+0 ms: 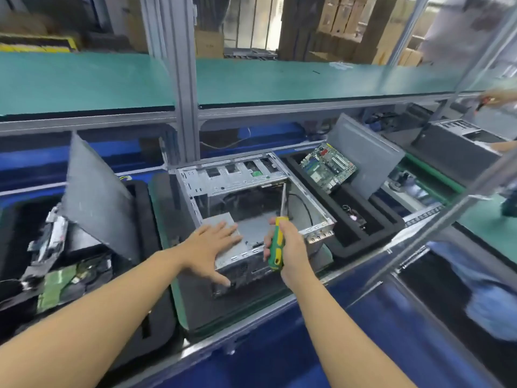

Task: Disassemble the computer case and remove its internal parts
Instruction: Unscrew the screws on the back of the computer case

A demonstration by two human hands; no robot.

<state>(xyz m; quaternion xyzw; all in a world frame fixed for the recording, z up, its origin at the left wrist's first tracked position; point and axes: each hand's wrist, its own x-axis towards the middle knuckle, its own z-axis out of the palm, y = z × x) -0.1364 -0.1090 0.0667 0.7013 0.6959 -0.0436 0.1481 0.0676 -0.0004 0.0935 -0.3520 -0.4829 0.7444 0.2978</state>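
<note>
An open metal computer case (195, 189) lies on its side on a green mat in the middle of the bench. Its inside looks mostly hollow, with a grey box (216, 219) in the near left corner and a black cable by the right wall. My left hand (212, 247) lies flat with straight fingers on the case's near edge and that box. My right hand (288, 247) grips a green and yellow screwdriver (275, 247), its shaft pointing up and away into the case.
A green motherboard (327, 166) leans in a black foam tray (355, 233) to the right, beside a grey side panel (366, 155). Left, another grey panel (95, 197) leans over a tray of removed parts (56, 275). A shelf post (186, 107) rises behind. Another person's hands work at far right.
</note>
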